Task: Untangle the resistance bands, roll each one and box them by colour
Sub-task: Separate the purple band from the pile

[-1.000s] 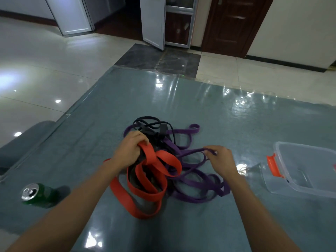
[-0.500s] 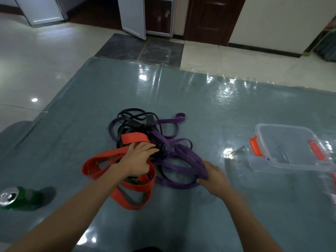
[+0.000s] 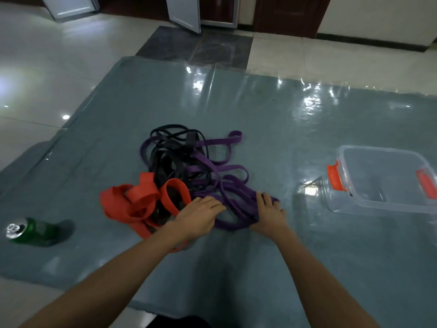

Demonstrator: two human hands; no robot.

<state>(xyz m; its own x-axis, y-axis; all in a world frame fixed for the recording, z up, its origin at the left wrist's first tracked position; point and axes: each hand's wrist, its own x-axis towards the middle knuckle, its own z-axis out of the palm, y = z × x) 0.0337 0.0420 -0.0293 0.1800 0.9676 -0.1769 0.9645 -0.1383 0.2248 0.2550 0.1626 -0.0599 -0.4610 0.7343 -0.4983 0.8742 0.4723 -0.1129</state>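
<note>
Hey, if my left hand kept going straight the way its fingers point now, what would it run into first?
The purple bands: your left hand points rightward and slightly away, and its fingertips sit at their near loops. Past those lies your right hand, though depth is hard to judge.
</note>
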